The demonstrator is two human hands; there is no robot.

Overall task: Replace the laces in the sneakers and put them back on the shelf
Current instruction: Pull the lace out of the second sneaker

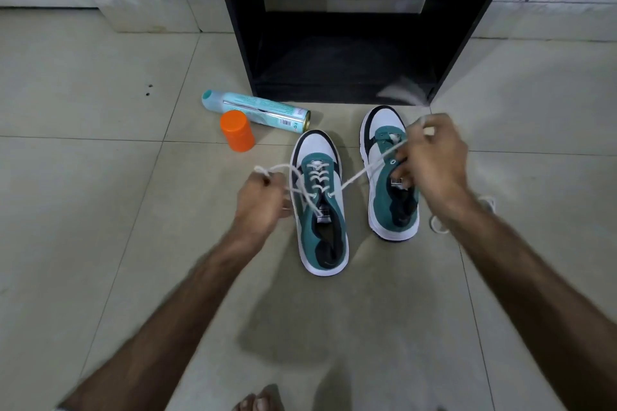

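Two teal, white and black sneakers stand side by side on the tiled floor. The left sneaker (pixel 322 207) has a white lace (pixel 359 177) threaded through most of its eyelets. My left hand (pixel 262 202) grips one end of that lace out to the left of the shoe. My right hand (pixel 434 162) grips the other end, pulled taut over the right sneaker (pixel 392 187), which has no lace in its eyelets. Another white lace (pixel 437 227) lies on the floor to the right of the right sneaker, mostly hidden by my right forearm.
A black shelf unit (pixel 347 43) stands open just beyond the shoes. A teal spray can (pixel 257 112) lies on its side by an orange cap (pixel 237 131), left of the shoes. My toes (pixel 258 400) show at the bottom edge.
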